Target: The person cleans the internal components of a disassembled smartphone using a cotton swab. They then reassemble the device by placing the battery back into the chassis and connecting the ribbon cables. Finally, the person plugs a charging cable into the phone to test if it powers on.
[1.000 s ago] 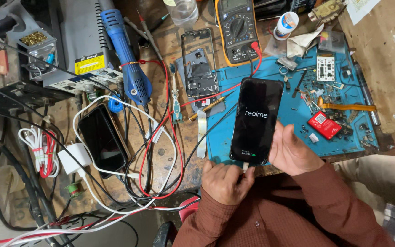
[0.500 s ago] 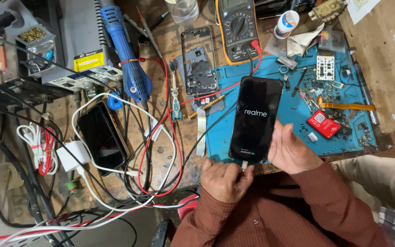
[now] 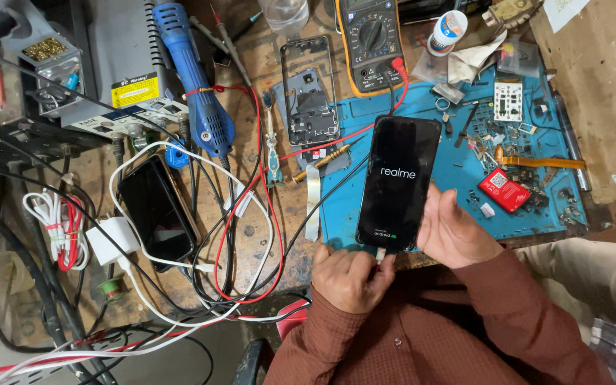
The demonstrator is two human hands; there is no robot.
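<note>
I am looking down on a cluttered wooden workbench [image 3: 251, 50] filling most of the frame, with a blue repair mat [image 3: 458, 171] lying across its right half. In the upper left a grey power supply unit [image 3: 126, 60] is sitting beside a blue hot-air handle [image 3: 197, 93], and a yellow-edged multimeter [image 3: 368, 43] is standing at the top centre, its red lead trailing down toward the mat. Red, black and white cables [image 3: 251, 214] are looping over the middle of the bench.

At centre right a black smartphone [image 3: 398, 182] is lying tilted on the mat, its dark screen showing white boot lettering. My right hand [image 3: 458, 232] is gripping its lower right edge, thumb pressing the side and fingers curled under. My left hand [image 3: 351, 274], just below the phone's bottom end, is pinching a white cable plug [image 3: 381, 253] that is meeting the charging port; I cannot tell whether it is fully seated.

A second dark phone [image 3: 155, 210] is resting at lower left beside a white charger [image 3: 106, 242]. A bare phone frame [image 3: 310, 93] is lying at upper centre. A small red square part [image 3: 504, 189] and scattered screws and chips are littering the mat's right side.
</note>
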